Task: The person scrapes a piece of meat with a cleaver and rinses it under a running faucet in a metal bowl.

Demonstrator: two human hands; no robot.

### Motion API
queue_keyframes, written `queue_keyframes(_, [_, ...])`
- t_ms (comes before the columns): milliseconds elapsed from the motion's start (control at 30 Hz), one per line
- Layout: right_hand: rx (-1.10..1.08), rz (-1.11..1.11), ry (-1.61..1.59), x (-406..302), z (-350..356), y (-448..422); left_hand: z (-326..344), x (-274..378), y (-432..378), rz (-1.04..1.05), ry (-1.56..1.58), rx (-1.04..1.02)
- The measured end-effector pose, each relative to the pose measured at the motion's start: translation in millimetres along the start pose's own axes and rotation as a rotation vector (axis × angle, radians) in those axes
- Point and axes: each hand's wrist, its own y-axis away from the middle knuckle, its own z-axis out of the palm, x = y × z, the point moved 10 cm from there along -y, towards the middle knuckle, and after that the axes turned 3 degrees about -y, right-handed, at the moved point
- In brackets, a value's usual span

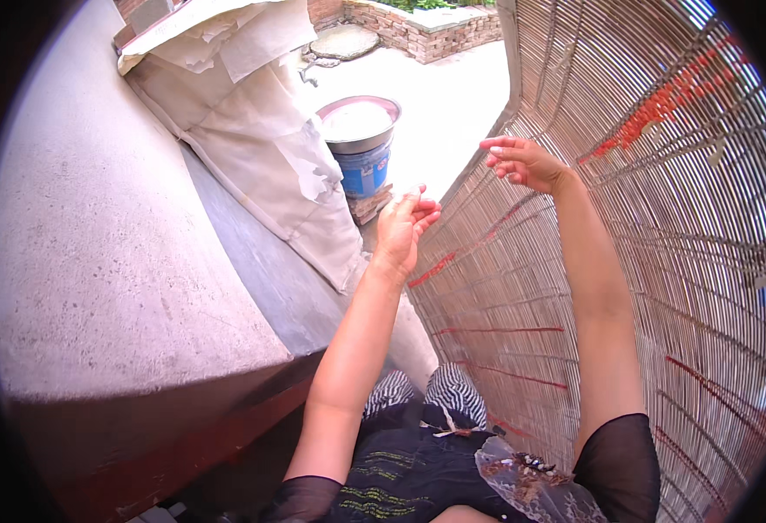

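Both arms reach forward from dark sheer sleeves. My left hand [405, 229] is raised near the middle, its fingers partly curled; a thin thread between the fingertips cannot be ruled out. Further right and a little higher, my right hand [520, 163] has its fingers bent and slightly apart, with nothing visible in it. Behind the right hand stands a screen of thin slats [520, 261] bound with cords and red strands. Beyond my left hand, a metal basin [363, 140] sits on a blue-and-white bucket [363, 171], which rests on bricks [368, 206].
A rough concrete wall [114, 248] fills the left side. A worn, padded pale curtain [245, 131] hangs beside it, its outer layer torn. Further off are a low brick wall [415, 39] with plants behind it and a round stone slab [345, 41].
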Motion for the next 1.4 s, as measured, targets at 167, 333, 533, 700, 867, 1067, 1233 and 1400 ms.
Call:
queue_keyframes(167, [0.080, -0.082, -0.010, 23.7, -60.0, -94.2, -61.6, -8.8, -101.3, 0.069, 0.021, 0.061])
queue_keyframes(333, [-0.011, -0.156, 0.003, 27.3, -119.7, -192.2, -111.3, -38.1, -211.6, 0.177, 0.050, 0.164])
queue_keyframes(533, [0.005, -0.101, -0.003, 24.0, -219.5, -334.9, -138.3, -53.2, -331.2, 0.203, 0.096, 0.353])
queue_keyframes(700, [-0.016, -0.016, 0.018, 8.1, -283.2, -471.2, -141.7, -56.4, -463.7, 0.219, 0.245, 0.478])
queue_keyframes(867, [-0.132, -0.036, 0.080, -18.5, -294.4, -611.2, -142.3, -72.7, -593.9, 0.149, 0.224, 0.644])
queue_keyframes(1067, [-0.444, -0.158, 0.414, -74.0, -170.9, -681.2, -197.0, -79.7, -610.0, -0.108, 0.028, 1.062])
queue_keyframes(1233, [-0.894, -0.568, 0.300, -146.4, -13.8, -657.1, -263.1, -104.4, -604.8, -0.123, 0.100, 1.512])
queue_keyframes(1400, [-1.200, -0.979, 0.282, -188.5, 52.1, -587.0, -306.8, -118.8, -594.6, -0.220, -0.104, 1.694])
